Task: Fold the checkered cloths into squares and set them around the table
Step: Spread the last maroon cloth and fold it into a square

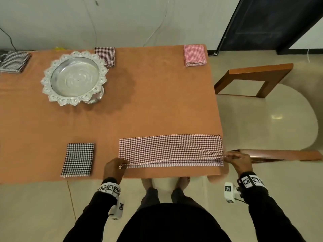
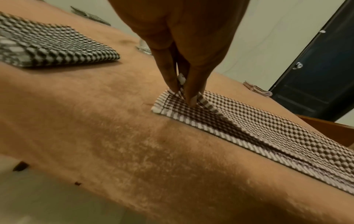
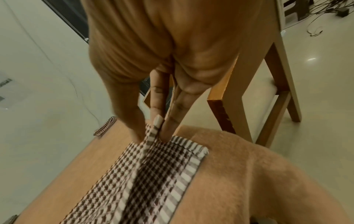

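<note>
A long brown-and-white checkered cloth (image 1: 171, 149) lies folded into a strip along the table's near right edge. My left hand (image 1: 116, 165) pinches the upper layer at its near left corner (image 2: 181, 92). My right hand (image 1: 234, 158) pinches the upper layer at its near right corner (image 3: 153, 133), lifting it slightly off the striped hem beneath. Folded squares lie around the table: a black-and-white one (image 1: 78, 158) near left, a dark one (image 1: 105, 55) at the back, a pink one (image 1: 194, 55) back right, and a grey one (image 1: 14, 62) far left.
The table (image 1: 148, 102) carries an orange fleece cover. A silver pedestal tray (image 1: 74, 77) with a petalled rim stands back left. Two wooden chairs (image 1: 255, 79) stand to the right of the table, on a pale tiled floor. A dark door (image 1: 272, 23) is back right.
</note>
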{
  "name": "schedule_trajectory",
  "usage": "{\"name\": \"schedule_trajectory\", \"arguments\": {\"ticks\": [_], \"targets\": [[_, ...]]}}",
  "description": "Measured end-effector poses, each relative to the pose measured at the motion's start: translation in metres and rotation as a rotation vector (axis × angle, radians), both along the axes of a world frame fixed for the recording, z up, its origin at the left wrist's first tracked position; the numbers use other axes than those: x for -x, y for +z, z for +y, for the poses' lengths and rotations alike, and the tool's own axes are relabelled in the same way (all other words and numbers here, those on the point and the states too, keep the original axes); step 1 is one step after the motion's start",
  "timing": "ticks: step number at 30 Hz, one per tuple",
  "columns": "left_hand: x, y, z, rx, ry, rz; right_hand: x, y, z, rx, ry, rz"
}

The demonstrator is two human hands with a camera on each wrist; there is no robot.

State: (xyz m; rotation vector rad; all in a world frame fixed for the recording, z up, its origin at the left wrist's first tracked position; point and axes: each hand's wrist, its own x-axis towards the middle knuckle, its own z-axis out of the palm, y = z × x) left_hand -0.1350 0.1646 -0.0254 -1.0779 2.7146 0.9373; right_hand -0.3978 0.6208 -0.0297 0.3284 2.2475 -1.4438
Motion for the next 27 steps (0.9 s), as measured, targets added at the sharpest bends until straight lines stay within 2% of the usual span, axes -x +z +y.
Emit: {"name": "schedule_trajectory", "arguments": {"ticks": [4,9,16,22,24,27], "targets": [[-0.008,-0.003,0.001,-0.003,0.033,0.045,-0.008,-0.006,0.006,-0.020,-0.077,-0.009],[-0.009,-0.007,-0.002,-0.005,0.074,0.041,-0.021,-0.012,0.007,-0.101,-0.060,-0.018],[-0.014,-0.025,-0.002,0.103,-0.053,-0.024,-0.033,-0.010,-0.007,-0.291,-0.047,0.015],[-0.019,-0.032,-0.002,0.129,-0.073,0.000,-0.037,-0.021,-0.006,-0.333,-0.041,0.036],[-0.019,-0.031,-0.001,0.128,-0.084,-0.041,-0.038,-0.023,-0.007,-0.365,-0.022,0.056],[-0.015,-0.019,0.002,0.104,-0.043,-0.223,-0.041,-0.015,-0.019,-0.476,-0.078,0.106]]}}
